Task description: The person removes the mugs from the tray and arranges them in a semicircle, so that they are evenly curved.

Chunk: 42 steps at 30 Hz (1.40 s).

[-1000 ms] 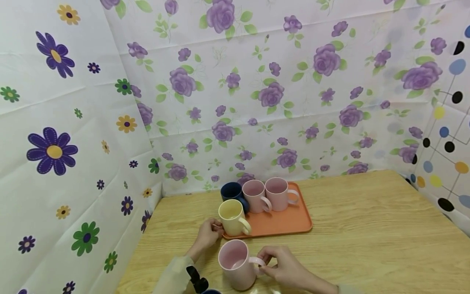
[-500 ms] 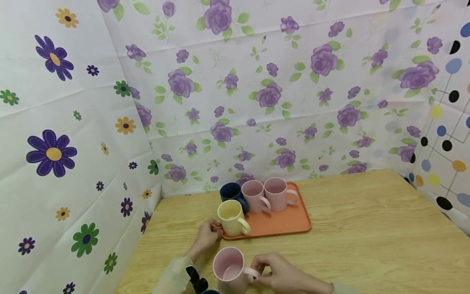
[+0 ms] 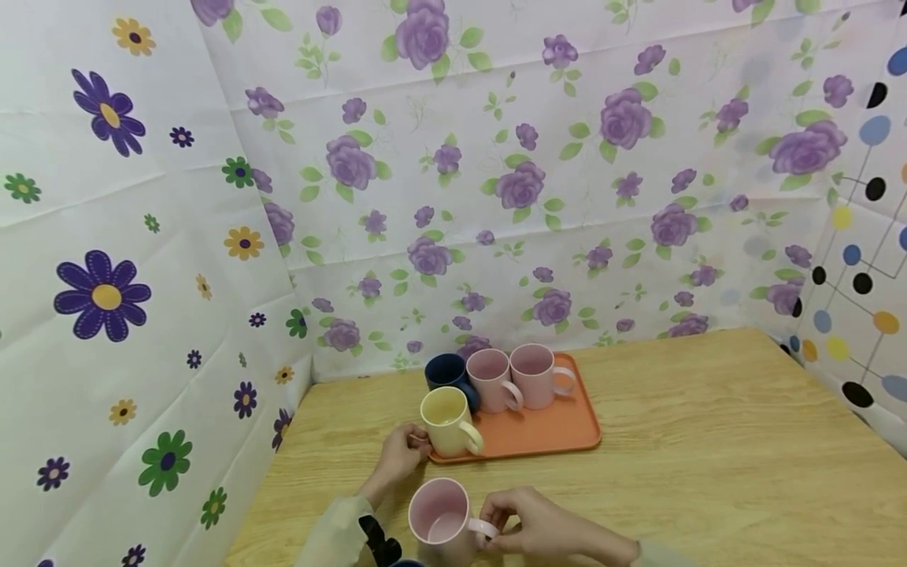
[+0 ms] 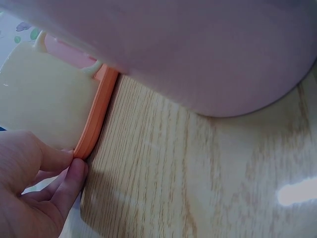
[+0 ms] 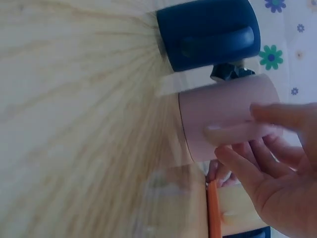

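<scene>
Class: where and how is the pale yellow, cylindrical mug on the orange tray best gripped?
Grip the mug by its looped handle, probably best from the right: it stands upright, the handle jutting right and slightly nearer, while the left hand is close on its left.

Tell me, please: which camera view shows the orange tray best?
The head view shows the orange tray best: its front edge, right side and bare surface are all visible. The left wrist view shows mainly a strip of rim, which the left hand pinches. The right wrist view shows only a narrow orange edge.
</scene>
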### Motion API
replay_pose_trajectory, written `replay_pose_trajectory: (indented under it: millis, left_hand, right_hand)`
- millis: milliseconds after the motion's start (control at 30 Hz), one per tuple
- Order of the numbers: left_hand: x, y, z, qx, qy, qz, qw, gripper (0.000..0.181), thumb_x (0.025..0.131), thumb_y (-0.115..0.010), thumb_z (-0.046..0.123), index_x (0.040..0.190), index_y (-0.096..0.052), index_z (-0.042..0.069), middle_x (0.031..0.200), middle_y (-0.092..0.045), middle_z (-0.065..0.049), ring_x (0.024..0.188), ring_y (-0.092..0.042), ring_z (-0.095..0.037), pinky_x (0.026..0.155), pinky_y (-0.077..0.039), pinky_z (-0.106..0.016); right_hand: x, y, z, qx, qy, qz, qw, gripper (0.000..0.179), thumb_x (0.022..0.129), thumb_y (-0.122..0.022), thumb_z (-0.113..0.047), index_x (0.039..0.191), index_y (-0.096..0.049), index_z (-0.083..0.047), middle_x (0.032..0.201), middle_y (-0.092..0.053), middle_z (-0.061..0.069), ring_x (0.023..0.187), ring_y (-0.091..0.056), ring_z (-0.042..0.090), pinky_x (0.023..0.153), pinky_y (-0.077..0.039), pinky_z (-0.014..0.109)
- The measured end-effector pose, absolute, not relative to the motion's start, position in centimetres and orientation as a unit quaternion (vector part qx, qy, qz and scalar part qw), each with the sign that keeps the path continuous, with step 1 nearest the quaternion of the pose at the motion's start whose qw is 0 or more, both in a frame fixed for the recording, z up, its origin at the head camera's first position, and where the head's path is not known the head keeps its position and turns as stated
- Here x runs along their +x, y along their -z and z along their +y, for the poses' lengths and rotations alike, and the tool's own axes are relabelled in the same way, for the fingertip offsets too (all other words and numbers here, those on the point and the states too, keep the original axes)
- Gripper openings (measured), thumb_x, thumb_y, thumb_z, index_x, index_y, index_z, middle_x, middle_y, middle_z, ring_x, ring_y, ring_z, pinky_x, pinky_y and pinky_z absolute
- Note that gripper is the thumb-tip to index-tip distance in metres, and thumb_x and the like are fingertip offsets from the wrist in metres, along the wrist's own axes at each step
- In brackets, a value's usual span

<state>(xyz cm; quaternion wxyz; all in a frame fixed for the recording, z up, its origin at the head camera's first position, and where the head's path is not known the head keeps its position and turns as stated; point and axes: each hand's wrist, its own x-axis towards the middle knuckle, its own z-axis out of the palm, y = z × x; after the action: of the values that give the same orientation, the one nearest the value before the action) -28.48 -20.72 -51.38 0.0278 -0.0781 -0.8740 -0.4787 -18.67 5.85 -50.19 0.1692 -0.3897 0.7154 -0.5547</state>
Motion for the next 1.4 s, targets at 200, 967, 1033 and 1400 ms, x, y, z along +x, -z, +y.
replay_pose_trajectory:
  millis: [200, 967, 1033, 1400]
  left_hand:
    - [-28.3, 51.5, -20.7, -0.077, 0.473, -0.877, 0.03, 0.018, 0.078, -0.069, -0.009, 0.094, -0.06, -0.012, 0.081, -0.069, -0.025, 0.074, -0.068, -0.024, 0.059, -0.051, -0.018]
    - [-28.6, 51.7, -20.7, -0.064, 0.489, -0.87, 0.012, 0.017, 0.08, -0.067, -0.009, 0.096, -0.06, -0.012, 0.083, -0.069, -0.025, 0.074, -0.067, -0.023, 0.061, -0.055, -0.025]
    - [-28.5, 51.6, -20.7, -0.063, 0.492, -0.868, 0.011, 0.018, 0.08, -0.067, -0.01, 0.096, -0.06, -0.012, 0.082, -0.069, -0.025, 0.074, -0.067, -0.023, 0.062, -0.057, -0.026]
    - [-28.4, 51.3, -20.8, -0.064, 0.497, -0.865, 0.012, 0.019, 0.081, -0.067, -0.009, 0.097, -0.059, -0.014, 0.081, -0.068, -0.024, 0.07, -0.065, -0.019, 0.061, -0.057, -0.026]
  right_hand:
    - [-19.7, 50.2, 6.0, -0.408, 0.531, 0.726, 0.156, 0.016, 0.096, -0.06, -0.028, 0.098, -0.065, -0.013, 0.088, -0.065, -0.007, 0.085, -0.058, -0.005, 0.074, -0.054, 0.018]
    - [-25.8, 49.6, 2.7, -0.247, 0.521, 0.816, -0.041, 0.02, 0.088, -0.067, -0.006, 0.106, -0.064, 0.003, 0.097, -0.069, 0.012, 0.091, -0.065, 0.023, 0.079, -0.058, 0.035]
    - [-26.1, 49.6, 2.6, -0.247, 0.52, 0.817, -0.03, 0.014, 0.087, -0.068, -0.005, 0.099, -0.065, 0.001, 0.089, -0.069, 0.009, 0.083, -0.064, 0.016, 0.073, -0.056, 0.026]
    - [-26.2, 50.3, 2.2, -0.238, 0.498, 0.83, -0.081, 0.012, 0.082, -0.071, 0.001, 0.084, -0.06, -0.004, 0.075, -0.061, 0.001, 0.069, -0.053, 0.004, 0.06, -0.047, 0.016]
